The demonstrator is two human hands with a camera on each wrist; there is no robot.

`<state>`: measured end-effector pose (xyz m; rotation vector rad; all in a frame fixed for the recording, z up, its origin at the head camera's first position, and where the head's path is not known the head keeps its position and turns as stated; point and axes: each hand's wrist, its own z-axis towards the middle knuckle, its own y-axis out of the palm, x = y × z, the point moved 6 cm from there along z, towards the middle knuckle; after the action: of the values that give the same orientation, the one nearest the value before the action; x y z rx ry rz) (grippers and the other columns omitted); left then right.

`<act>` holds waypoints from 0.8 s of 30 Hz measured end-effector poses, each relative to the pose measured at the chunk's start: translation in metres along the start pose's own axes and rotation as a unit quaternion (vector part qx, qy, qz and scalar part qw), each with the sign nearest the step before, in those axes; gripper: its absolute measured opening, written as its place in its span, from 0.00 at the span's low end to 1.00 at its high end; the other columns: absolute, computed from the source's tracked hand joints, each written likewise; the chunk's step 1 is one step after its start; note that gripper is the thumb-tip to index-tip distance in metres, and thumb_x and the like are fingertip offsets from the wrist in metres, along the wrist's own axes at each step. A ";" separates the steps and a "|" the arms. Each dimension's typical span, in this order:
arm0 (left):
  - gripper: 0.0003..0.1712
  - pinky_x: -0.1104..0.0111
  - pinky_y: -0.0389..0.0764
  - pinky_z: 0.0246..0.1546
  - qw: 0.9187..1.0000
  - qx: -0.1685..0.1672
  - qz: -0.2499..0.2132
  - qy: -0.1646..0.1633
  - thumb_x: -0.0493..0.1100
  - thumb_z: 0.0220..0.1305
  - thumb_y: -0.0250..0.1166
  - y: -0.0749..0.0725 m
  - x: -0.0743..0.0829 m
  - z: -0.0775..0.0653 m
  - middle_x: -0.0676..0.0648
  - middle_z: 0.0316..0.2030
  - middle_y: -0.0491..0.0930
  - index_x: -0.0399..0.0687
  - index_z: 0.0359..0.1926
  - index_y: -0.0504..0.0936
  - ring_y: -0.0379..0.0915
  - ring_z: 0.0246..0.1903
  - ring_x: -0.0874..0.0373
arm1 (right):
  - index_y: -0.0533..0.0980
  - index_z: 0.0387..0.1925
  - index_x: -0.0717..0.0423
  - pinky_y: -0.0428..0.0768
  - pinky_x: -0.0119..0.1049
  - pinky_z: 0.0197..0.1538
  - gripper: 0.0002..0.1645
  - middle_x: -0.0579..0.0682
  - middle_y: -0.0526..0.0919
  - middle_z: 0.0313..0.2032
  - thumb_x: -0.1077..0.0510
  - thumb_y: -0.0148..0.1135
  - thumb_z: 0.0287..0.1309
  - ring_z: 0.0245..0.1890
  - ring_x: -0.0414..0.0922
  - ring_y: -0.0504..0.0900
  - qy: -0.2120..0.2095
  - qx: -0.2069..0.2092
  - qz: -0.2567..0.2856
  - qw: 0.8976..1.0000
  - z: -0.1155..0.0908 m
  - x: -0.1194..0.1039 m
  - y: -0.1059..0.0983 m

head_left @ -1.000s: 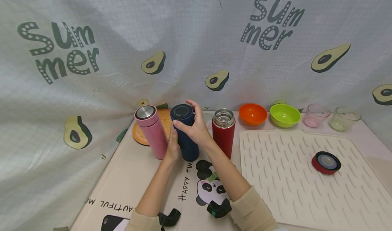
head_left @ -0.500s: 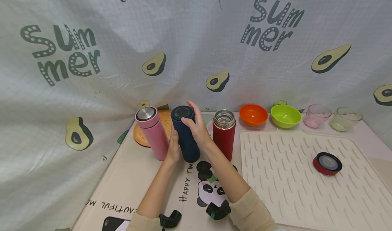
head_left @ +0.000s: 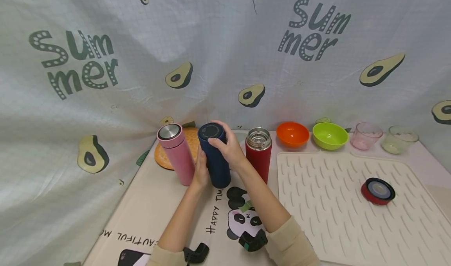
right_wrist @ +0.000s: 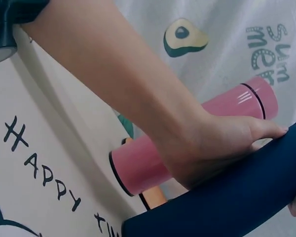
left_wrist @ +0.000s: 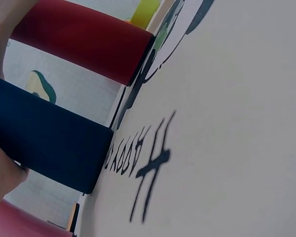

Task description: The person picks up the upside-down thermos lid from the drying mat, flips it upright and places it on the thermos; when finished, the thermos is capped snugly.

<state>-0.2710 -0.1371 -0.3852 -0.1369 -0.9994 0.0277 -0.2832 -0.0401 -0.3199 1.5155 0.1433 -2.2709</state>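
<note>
A navy vacuum flask [head_left: 217,167] stands on the table between a pink flask [head_left: 179,159] and an opened red flask [head_left: 258,160]. My left hand [head_left: 201,171] holds the navy flask's body from its left side; the right wrist view shows that palm and thumb against it. Around the top, my right hand [head_left: 230,146] grips the dark lid [head_left: 210,130], thumb at the front rim and fingers behind. The navy lid sits on its flask. A red lid [head_left: 378,191] lies on the beige mat at right, while the red flask shows a bare steel mouth.
The beige ridged mat [head_left: 317,203] covers the right side of the table. Behind it stand an orange bowl [head_left: 292,134], a green bowl [head_left: 330,136], a pink glass [head_left: 366,136] and a greenish glass [head_left: 399,140]. An orange round board [head_left: 163,156] lies behind the pink flask.
My right thumb has drawn back from the lid's left front toward the right, and the raised fingers have come down around its far side. The left hand keeps its hold on the flask.
</note>
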 end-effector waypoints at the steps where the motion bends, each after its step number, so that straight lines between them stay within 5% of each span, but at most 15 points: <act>1: 0.45 0.48 0.44 0.62 1.000 -0.001 0.000 0.001 0.70 0.64 0.27 0.000 0.000 0.000 0.40 0.68 0.44 0.45 0.70 0.38 0.42 0.65 0.48 | 0.55 0.61 0.63 0.71 0.43 0.55 0.35 0.61 0.68 0.53 0.60 0.56 0.54 0.51 0.52 0.71 0.000 0.006 -0.007 1.000 0.001 0.000 0.000; 8: 0.45 0.48 0.45 0.62 1.000 0.000 -0.002 0.006 0.70 0.64 0.27 0.000 0.000 -0.001 0.39 0.67 0.46 0.43 0.70 0.38 0.43 0.64 0.47 | 0.55 0.63 0.64 0.68 0.45 0.57 0.35 0.63 0.67 0.55 0.60 0.51 0.53 0.52 0.52 0.70 0.002 0.007 0.007 1.000 0.000 0.001 0.000; 13: 0.44 0.48 0.46 0.62 1.000 -0.004 -0.004 0.005 0.69 0.65 0.27 0.001 0.001 -0.001 0.40 0.67 0.45 0.45 0.70 0.38 0.44 0.64 0.48 | 0.56 0.60 0.63 0.71 0.43 0.54 0.35 0.61 0.68 0.53 0.62 0.58 0.52 0.50 0.51 0.71 0.002 0.018 -0.013 1.000 0.000 0.000 -0.001; 19: 0.45 0.47 0.47 0.61 1.000 0.002 0.002 -0.002 0.70 0.64 0.28 -0.001 0.000 -0.002 0.39 0.67 0.46 0.43 0.70 0.39 0.45 0.63 0.47 | 0.57 0.63 0.64 0.66 0.45 0.58 0.35 0.64 0.67 0.56 0.59 0.49 0.52 0.53 0.52 0.69 0.003 -0.014 0.016 1.000 0.000 0.001 -0.001; 24: 0.45 0.47 0.46 0.62 1.000 0.002 0.004 -0.002 0.70 0.64 0.27 -0.002 -0.001 -0.002 0.40 0.68 0.46 0.45 0.70 0.40 0.44 0.64 0.47 | 0.58 0.59 0.63 0.68 0.42 0.55 0.34 0.61 0.68 0.53 0.60 0.58 0.50 0.51 0.49 0.68 -0.007 0.014 -0.019 1.000 0.000 0.001 -0.003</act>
<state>-0.2704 -0.1390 -0.3870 -0.1372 -1.0036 0.0380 -0.2848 -0.0379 -0.3210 1.5243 0.1368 -2.3213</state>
